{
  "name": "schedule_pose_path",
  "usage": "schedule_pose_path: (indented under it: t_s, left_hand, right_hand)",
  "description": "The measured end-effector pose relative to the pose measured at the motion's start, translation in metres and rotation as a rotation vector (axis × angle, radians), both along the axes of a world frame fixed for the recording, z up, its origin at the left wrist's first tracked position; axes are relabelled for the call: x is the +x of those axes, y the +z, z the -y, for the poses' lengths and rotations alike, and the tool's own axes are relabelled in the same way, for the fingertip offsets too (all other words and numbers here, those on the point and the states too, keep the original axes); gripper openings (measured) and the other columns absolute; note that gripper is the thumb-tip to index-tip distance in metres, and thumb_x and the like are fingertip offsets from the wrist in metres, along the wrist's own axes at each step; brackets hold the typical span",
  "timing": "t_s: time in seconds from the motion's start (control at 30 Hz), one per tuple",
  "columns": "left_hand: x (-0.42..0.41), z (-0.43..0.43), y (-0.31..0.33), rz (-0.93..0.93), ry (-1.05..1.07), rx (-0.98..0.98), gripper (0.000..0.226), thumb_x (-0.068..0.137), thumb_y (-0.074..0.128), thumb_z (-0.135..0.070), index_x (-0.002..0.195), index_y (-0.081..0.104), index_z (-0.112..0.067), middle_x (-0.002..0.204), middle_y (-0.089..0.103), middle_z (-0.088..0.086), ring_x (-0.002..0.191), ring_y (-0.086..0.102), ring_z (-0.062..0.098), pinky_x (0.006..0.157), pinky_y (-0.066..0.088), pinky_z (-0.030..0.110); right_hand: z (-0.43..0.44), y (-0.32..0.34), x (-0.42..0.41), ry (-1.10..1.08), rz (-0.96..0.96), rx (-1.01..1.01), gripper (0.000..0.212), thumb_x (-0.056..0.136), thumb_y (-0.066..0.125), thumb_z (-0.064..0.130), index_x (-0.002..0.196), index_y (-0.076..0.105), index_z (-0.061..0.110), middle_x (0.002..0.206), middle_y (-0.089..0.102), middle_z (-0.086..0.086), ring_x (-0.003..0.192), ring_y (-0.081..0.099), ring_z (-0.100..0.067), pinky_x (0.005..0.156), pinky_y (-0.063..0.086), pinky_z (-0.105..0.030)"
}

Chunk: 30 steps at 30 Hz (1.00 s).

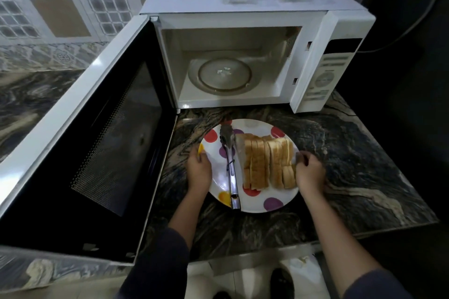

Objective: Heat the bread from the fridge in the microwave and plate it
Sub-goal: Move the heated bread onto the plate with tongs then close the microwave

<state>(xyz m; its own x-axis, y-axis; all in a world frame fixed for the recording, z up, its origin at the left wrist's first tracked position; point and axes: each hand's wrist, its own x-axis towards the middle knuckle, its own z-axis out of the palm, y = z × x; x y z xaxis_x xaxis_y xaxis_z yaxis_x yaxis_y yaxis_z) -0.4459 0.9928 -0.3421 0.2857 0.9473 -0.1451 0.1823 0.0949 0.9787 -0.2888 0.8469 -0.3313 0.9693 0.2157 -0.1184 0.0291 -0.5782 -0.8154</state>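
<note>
At far left the microwave door (97, 128) stands open. Lower centre, the grip of the left hand (199, 170) curls over the left rim of the plate (255, 125). Tongs (230, 167) and sliced bread (267, 162) lie on it, and the grip of the right hand (309, 171) curls over its right rim.

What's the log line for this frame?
left hand: holds plate left rim | right hand: holds right rim | plate: on counter, carries bread, tongs | microwave: door open, turntable bare
</note>
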Motion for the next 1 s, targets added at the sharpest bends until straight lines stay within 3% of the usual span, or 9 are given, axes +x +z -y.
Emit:
schedule_pose_path:
  t_s: [0.27,0.47,0.6,0.77,0.87,0.93,1.0]
  left_hand:
    - [-0.015,0.026,0.013,0.119,-0.057,-0.119,0.034,0.098,0.037,-0.007,0.129,0.05,-0.005,0.123,0.06,0.017,0.113,0.058,0.03,0.1,0.046,0.047]
    - [-0.037,0.068,0.021,0.162,-0.04,-0.124,0.035,0.099,0.037,-0.008,0.132,0.049,-0.005,0.126,0.06,0.016,0.114,0.058,0.029,0.102,0.045,0.044]
    - [-0.062,0.105,0.021,0.187,0.005,-0.12,0.036,0.098,0.039,-0.008,0.133,0.048,-0.006,0.128,0.058,0.016,0.115,0.057,0.03,0.102,0.045,0.046]
    - [-0.106,0.161,0.018,0.203,0.059,-0.122,0.037,0.098,0.041,-0.01,0.134,0.049,-0.011,0.129,0.058,0.01,0.116,0.057,0.026,0.101,0.046,0.041]
    - [-0.137,0.195,0.014,0.236,0.088,-0.157,0.038,0.098,0.04,-0.007,0.135,0.047,-0.014,0.129,0.058,0.011,0.116,0.057,0.026,0.103,0.044,0.043]
    - [-0.16,0.216,0.012,0.246,0.097,-0.154,0.04,0.098,0.039,-0.004,0.135,0.046,-0.013,0.129,0.058,0.01,0.114,0.057,0.022,0.099,0.046,0.034]
    - [-0.183,0.233,0.009,0.244,0.117,-0.148,0.042,0.097,0.038,-0.002,0.138,0.044,-0.011,0.129,0.057,0.009,0.108,0.056,0.017,0.084,0.05,0.018]
  right_hand:
    - [0.028,0.004,-0.024,-0.14,-0.036,0.226,0.027,0.098,0.042,0.015,0.116,0.058,0.003,0.116,0.062,-0.018,0.106,0.057,-0.032,0.077,0.036,-0.026]
    - [0.07,0.017,-0.047,-0.136,-0.081,0.384,0.029,0.097,0.047,0.018,0.121,0.06,0.008,0.121,0.062,-0.014,0.109,0.058,-0.028,0.085,0.043,-0.03]
    - [0.103,0.024,-0.069,-0.105,-0.148,0.469,0.03,0.096,0.048,0.018,0.123,0.06,0.012,0.122,0.062,-0.008,0.103,0.055,-0.016,0.085,0.043,-0.028]
    - [0.158,0.027,-0.108,-0.036,-0.15,0.525,0.032,0.094,0.051,0.009,0.125,0.059,0.008,0.13,0.059,-0.007,0.119,0.053,-0.017,0.1,0.042,-0.029]
    - [0.188,0.026,-0.135,0.001,-0.17,0.537,0.031,0.093,0.052,0.007,0.123,0.06,0.004,0.129,0.059,-0.009,0.118,0.053,-0.017,0.096,0.04,-0.024]
    - [0.205,0.023,-0.155,0.024,-0.185,0.541,0.031,0.093,0.052,0.007,0.123,0.06,0.003,0.128,0.059,-0.009,0.112,0.052,-0.011,0.094,0.04,-0.023]
    - [0.219,0.016,-0.174,0.049,-0.198,0.529,0.031,0.093,0.053,0.01,0.123,0.06,0.006,0.128,0.06,-0.008,0.113,0.051,-0.01,0.093,0.039,-0.024]
